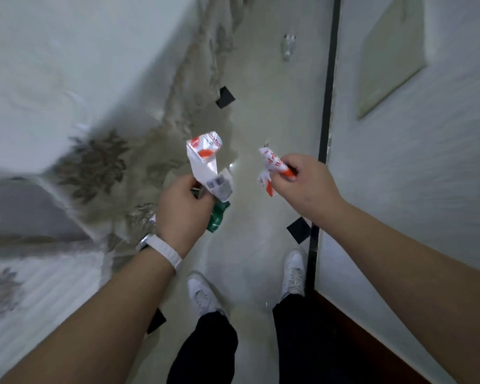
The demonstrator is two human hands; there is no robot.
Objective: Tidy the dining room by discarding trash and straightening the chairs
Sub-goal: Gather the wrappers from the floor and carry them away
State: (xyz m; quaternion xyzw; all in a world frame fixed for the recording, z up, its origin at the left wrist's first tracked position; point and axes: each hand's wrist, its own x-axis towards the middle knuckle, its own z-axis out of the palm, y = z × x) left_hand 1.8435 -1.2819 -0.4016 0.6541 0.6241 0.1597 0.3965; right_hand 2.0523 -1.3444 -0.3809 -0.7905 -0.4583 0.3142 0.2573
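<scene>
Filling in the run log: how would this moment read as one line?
left hand: grips large red-white wrapper, green wrapper | right hand: pinches small red-white wrapper | place: tiled floor

both forearms are bare as far as the frame shows. the left hand [182, 209] has a broad, smooth white strap [166, 253] round its wrist, joined to a watch case [143, 241] with a silvery rim and a dark face, too blurred to read. the right hand [308, 187] and its wrist are bare. the legs are in dark trousers [205, 350], black or perhaps deep navy. the left shoe [203, 295] and right shoe [294, 275] are white, low-cut, with white laces over rounded toes.
</scene>
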